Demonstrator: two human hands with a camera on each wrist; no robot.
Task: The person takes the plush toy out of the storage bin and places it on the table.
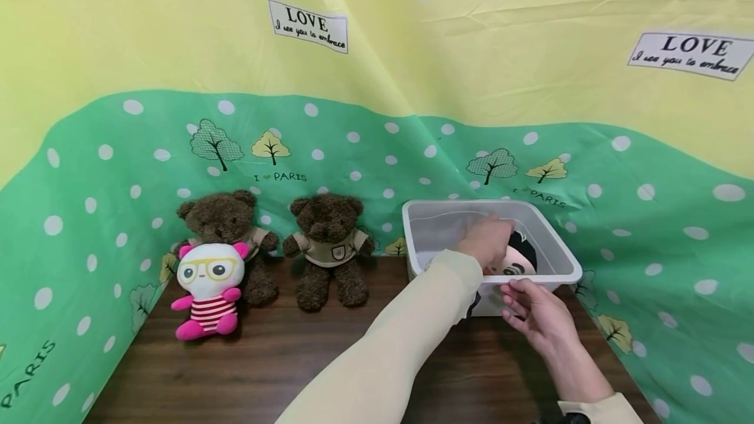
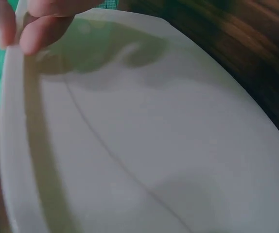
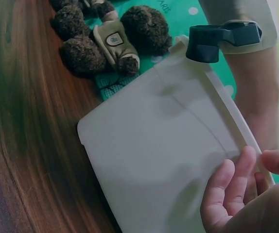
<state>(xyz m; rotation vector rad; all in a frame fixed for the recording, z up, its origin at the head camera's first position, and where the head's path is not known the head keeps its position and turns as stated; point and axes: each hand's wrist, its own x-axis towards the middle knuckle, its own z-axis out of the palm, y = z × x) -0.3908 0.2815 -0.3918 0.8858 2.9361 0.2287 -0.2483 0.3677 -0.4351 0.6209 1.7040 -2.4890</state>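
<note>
A grey-white plastic bin (image 1: 554, 247) stands at the right of the table, against the cloth. Inside it lies a doll with black hair and a large printed eye (image 1: 521, 255); the rest is hidden by the front rim and my left hand (image 1: 487, 242). That hand reaches over the rim with bent fingers at the doll, its fingertips out of sight. Outside the front wall, my right hand (image 1: 542, 319) pinches the bin's rim (image 3: 246, 131) between thumb and curled fingers. The left wrist view shows the outer wall (image 2: 144, 126) close up, with fingertips (image 2: 44, 34) on the rim.
Left on the brown table (image 1: 283, 371) sit two dark brown teddy bears in beige shirts, one at the middle (image 1: 326, 250) and one farther left (image 1: 218, 214). A pink-and-white plush panda with yellow glasses (image 1: 209, 293) sits before the left bear. Patterned cloth (image 1: 365, 142) surrounds the table.
</note>
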